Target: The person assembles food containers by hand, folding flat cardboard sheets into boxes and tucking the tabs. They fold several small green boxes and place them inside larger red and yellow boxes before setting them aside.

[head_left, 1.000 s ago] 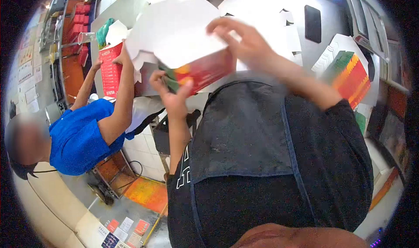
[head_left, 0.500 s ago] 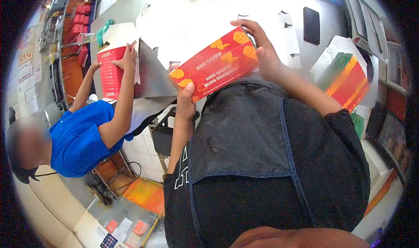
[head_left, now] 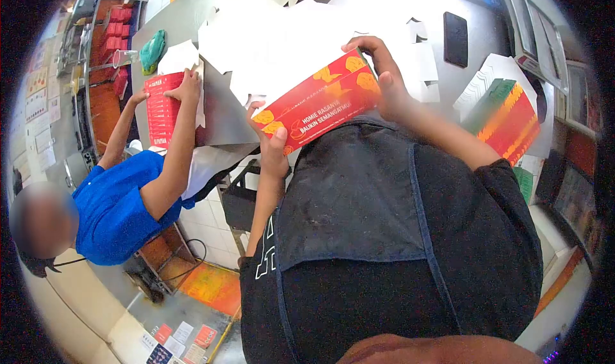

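Observation:
A red cardboard food box [head_left: 333,111] with yellow food drawings and white lettering is between my two hands, just in front of my apron. My left hand [head_left: 274,149] grips its left end, the thumb on the printed side. My right hand [head_left: 385,76] wraps round the other end, with fingers over the far top corner and thumb on the near side. The box slants up to the right, and a crease runs along its printed face. Behind it, white unprinted card sheets [head_left: 282,44] cover much of the metal table; their overlaps are washed out by glare.
At left, a co-worker in a blue shirt [head_left: 122,204] holds a stack of red cartons [head_left: 163,108]. Near it lie a green bag [head_left: 152,51] and a clear cup [head_left: 122,58]. At right are a black phone [head_left: 455,39] and a stack of red-and-green printed cartons [head_left: 509,121].
The box has tipped, so its upper printed panel looks narrower, and its right end sits slightly lower. Both hands stay on it. The co-worker's carton stack has shifted slightly.

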Available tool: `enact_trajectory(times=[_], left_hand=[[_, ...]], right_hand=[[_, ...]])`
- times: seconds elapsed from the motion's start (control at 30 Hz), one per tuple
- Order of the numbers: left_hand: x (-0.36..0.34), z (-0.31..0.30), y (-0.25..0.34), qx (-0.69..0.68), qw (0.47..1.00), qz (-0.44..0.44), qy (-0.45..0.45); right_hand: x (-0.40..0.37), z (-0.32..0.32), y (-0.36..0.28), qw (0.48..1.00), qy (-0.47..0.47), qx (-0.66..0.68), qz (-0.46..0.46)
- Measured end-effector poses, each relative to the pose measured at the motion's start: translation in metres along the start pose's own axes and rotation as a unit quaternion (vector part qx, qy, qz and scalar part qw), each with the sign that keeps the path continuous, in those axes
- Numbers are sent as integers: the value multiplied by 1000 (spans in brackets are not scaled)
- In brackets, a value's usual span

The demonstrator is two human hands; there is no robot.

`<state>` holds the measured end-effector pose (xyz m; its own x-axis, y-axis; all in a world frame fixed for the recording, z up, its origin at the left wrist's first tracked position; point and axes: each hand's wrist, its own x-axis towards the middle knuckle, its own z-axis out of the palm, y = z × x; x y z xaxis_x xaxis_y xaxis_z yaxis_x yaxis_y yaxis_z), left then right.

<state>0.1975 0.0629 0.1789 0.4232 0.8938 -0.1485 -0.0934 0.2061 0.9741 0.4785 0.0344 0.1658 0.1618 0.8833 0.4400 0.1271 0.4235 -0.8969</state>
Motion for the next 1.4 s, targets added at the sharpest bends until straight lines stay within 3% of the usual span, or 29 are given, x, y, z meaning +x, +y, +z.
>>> enact_trajectory(times=[0.27,0.37,0.5,0.6,0.63,0.7,0.8,0.9,0.97,1.17,1.27,1.37,1.4], left_hand=[[-3,-8,-7,-8,1000,8,19],[2,-19,-25,6,996,65,68],[15,-47,-84,368,903,105,196],[21,-49,-96,376,897,-117,200],[21,-64,-118,386,897,-105,189],[16,-60,-110,381,905,-71,175],[0,-54,-107,371,913,-21,169],[-22,-67,-138,330,926,45,178],[-39,-74,-138,338,929,-19,149],[-61,-82,-120,390,913,-62,106],[-69,-85,-113,315,938,-91,114],[-68,-67,-82,275,952,-97,90],[-66,-62,-70,273,954,-95,77]], right_hand=[[-3,5,12,1000,4,7,0],[4,5,17,999,35,12,8],[7,-8,25,993,37,-66,90],[2,-22,34,977,-20,-176,117],[-2,-26,36,966,-51,-223,124],[-13,-33,42,932,-112,-315,140],[-37,-40,60,876,-191,-438,60],[-59,-39,66,812,-322,-482,78],[-69,-39,79,774,-373,-506,86],[-81,-49,97,809,-325,-490,-4],[-70,-55,105,826,-382,-412,44],[-27,-56,35,810,-293,-457,221],[-26,-67,30,884,-175,-425,91]])
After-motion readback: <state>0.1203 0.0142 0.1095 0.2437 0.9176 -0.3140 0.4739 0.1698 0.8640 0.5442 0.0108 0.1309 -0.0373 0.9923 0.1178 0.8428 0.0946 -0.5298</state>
